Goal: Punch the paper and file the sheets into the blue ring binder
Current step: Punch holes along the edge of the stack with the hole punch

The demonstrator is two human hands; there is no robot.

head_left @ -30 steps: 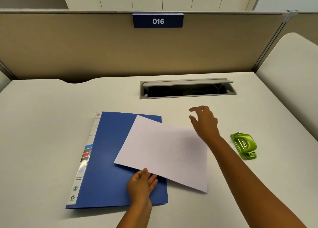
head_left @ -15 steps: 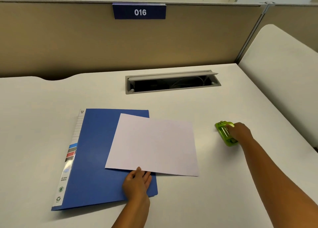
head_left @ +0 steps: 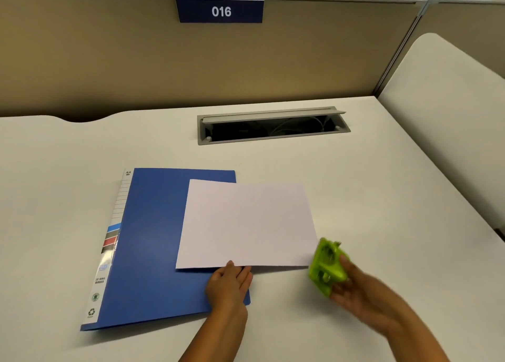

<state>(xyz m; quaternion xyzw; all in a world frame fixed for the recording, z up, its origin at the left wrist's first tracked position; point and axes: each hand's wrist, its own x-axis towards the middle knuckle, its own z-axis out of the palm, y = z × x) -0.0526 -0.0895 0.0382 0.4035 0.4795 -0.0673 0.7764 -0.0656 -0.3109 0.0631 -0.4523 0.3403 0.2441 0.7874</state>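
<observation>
No holes yet. The left hand presses flat fingers on the paper, which lies on the shut binder. The right hand curls round the punch beside the paper. Punching and filing are left.

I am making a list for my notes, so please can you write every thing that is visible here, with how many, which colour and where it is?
binder: 1, blue, closed and flat on the desk, left of centre
paper: 1 sheet visible, white, lying partly on the binder and partly on the desk
hole punch: 1, green, blurred, lifted at the paper's near right corner
desk: 1, off-white, under everything
cable slot: 1, grey, lid open, at the back of the desk, cables inside
sign: 1, dark blue with white 016, on the partition
partition: beige, behind the desk
left hand: 1, fingers straight, at the paper's near edge, on the binder
right hand: 1, grips the hole punch
</observation>
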